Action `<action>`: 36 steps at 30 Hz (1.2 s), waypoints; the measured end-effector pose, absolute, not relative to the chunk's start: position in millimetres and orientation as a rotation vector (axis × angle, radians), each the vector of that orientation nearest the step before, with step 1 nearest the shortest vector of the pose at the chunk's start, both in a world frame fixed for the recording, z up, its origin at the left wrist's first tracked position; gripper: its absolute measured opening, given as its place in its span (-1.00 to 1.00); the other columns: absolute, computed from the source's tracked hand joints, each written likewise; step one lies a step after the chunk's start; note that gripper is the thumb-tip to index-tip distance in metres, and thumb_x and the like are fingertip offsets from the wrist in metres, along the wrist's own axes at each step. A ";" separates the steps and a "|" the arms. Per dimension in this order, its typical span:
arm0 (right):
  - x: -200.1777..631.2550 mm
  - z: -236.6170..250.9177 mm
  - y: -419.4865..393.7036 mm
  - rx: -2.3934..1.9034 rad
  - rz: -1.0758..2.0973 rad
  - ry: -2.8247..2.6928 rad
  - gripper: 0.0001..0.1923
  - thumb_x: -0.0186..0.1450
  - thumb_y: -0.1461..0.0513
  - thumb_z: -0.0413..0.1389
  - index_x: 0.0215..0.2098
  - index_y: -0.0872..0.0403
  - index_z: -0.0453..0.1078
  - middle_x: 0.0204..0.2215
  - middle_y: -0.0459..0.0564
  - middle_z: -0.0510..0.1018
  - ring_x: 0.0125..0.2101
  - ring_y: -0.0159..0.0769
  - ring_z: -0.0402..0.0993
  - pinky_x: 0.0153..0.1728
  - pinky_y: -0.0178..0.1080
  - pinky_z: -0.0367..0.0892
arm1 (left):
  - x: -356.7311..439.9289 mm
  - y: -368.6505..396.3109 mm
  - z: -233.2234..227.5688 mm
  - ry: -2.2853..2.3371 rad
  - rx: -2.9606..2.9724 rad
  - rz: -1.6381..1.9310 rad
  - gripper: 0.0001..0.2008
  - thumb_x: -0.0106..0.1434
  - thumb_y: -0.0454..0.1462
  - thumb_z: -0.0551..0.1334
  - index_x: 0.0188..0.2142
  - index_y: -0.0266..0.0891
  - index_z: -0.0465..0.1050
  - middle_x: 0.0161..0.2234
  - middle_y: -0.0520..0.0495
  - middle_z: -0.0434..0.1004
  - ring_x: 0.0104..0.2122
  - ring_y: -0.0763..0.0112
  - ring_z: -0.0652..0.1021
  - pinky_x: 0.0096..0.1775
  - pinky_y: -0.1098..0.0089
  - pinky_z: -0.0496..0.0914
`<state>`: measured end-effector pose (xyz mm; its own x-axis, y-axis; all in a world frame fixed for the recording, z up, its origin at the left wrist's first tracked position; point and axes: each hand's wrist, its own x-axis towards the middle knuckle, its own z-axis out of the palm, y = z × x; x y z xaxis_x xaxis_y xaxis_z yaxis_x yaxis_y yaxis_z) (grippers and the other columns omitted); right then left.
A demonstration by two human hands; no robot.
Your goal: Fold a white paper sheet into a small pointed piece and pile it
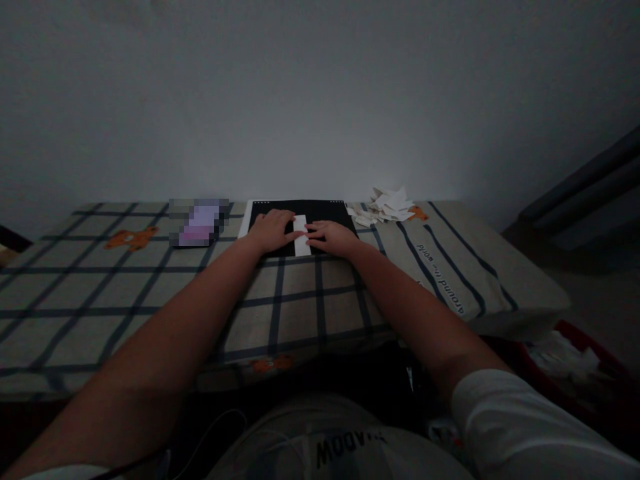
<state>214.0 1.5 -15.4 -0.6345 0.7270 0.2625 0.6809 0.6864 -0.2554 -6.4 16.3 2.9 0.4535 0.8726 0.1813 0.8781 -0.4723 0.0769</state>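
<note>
A narrow white paper strip (301,245) lies upright in view on a black sheet or pad (320,208), which has a white edge on its left and small marks along its top. My left hand (271,230) rests flat on the black surface, left of the strip, its thumb and fingertips reaching the strip's edge. From the other side, my right hand (334,238) lies with its fingers stretched out and apart, their tips on the strip's right edge. Neither hand is wrapped round anything. The dim light hides whether the strip is folded.
Right of the pad sits a loose pile of white paper pieces (390,205). A phone-like object with a lilac screen (203,223), blurred, lies to the left. A checked tablecloth (295,300) covers the table against the wall. A red bin (567,327) with crumpled white material stands at lower right.
</note>
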 end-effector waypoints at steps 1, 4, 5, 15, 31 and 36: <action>214.0 -15.8 1.4 -1.109 0.180 -2.553 -0.68 0.40 0.17 0.16 0.11 -0.07 0.54 0.24 0.00 0.46 0.26 -0.10 0.36 0.29 0.00 0.23 | -6.9 15.1 0.2 -1.619 -2.647 -0.339 -0.40 0.38 0.14 0.09 0.24 -0.15 0.35 0.30 -0.23 0.36 0.26 -0.05 0.33 0.16 0.02 0.24; 214.0 -15.1 0.5 -1.116 0.172 -2.547 -0.68 0.40 0.16 0.16 0.10 -0.05 0.55 0.23 0.02 0.47 0.26 -0.09 0.36 0.29 0.01 0.23 | -6.5 11.6 -5.3 -1.671 -2.615 -0.382 -0.28 0.39 0.15 0.07 0.37 -0.21 0.20 0.31 -0.28 0.33 0.25 -0.09 0.33 0.16 0.00 0.24; 214.1 -14.2 0.2 -1.118 0.173 -2.552 -0.68 0.40 0.16 0.16 0.10 -0.05 0.55 0.23 0.03 0.48 0.26 -0.09 0.36 0.29 0.01 0.22 | -6.1 10.5 -5.9 -1.682 -2.596 -0.385 -0.25 0.38 0.15 0.07 0.40 -0.23 0.15 0.32 -0.30 0.31 0.25 -0.10 0.33 0.16 0.01 0.24; 213.1 -9.6 -0.9 -1.196 0.133 -2.490 -0.48 0.35 0.09 0.22 0.24 0.03 0.43 0.27 0.10 0.43 0.25 -0.04 0.35 0.25 0.02 0.27 | -16.7 6.1 0.0 -1.512 -2.676 -0.457 -0.51 0.37 0.07 0.16 0.09 -0.15 0.57 0.13 -0.14 0.52 0.12 0.05 0.44 0.13 0.11 0.31; 213.3 -13.7 -0.6 -1.238 0.199 -2.313 -0.54 0.37 0.07 0.18 0.18 0.03 0.48 0.19 0.12 0.49 0.19 -0.01 0.35 0.21 0.09 0.22 | -4.6 0.1 -1.6 -1.936 -2.801 -1.383 -0.62 0.19 -0.20 0.38 -0.01 -0.24 0.51 -0.25 -0.07 0.65 -0.26 0.29 0.60 -0.14 0.26 0.48; 216.9 -8.8 4.0 -0.970 0.496 -2.053 -0.64 0.36 0.12 0.17 0.06 0.06 0.56 -0.03 0.07 0.63 -0.01 -0.17 0.51 0.11 -0.07 0.36 | 3.0 -0.8 -5.5 -2.004 -2.836 -2.005 -0.64 0.19 -0.24 0.33 -0.02 -0.22 0.38 -0.35 0.01 0.61 -0.33 0.34 0.60 -0.20 0.30 0.47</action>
